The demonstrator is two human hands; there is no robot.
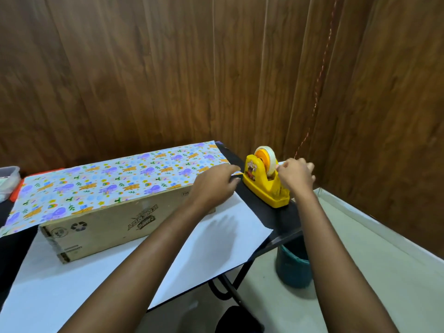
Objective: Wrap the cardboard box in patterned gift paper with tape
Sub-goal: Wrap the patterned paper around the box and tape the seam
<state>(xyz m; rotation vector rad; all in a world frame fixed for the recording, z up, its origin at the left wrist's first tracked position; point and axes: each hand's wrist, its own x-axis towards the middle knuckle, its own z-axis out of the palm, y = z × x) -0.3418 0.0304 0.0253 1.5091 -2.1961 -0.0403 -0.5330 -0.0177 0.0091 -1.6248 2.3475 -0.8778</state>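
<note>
On the black table (pixel 264 200) by the wood-panelled wall (pixel 144 68), patterned paper (pixel 108 179) drapes the cardboard box (pixel 108 227), left hand (pixel 216 182) spread flat on it, right hand (pixel 296 175) curled at the yellow dispenser (pixel 266 191)'s tape (pixel 271 159), grip unclear.

Looks like a spare corner of a home, not a shop or lab. Walls are dark brown wood-grain panelling (pixel 144 68), meeting in a corner with a thin red cord (pixel 319 75) hanging down it. Work surface is a small black folding table (pixel 283 219) on thin black metal legs (pixel 236 277). Round teal plastic bucket (pixel 292 267) sits on the pale floor (pixel 360 248) beside it. Clear plastic storage tub (pixel 8 176) at the table's far left edge. Only tool: a yellow plastic desktop tape dispenser (pixel 264 186).
</note>
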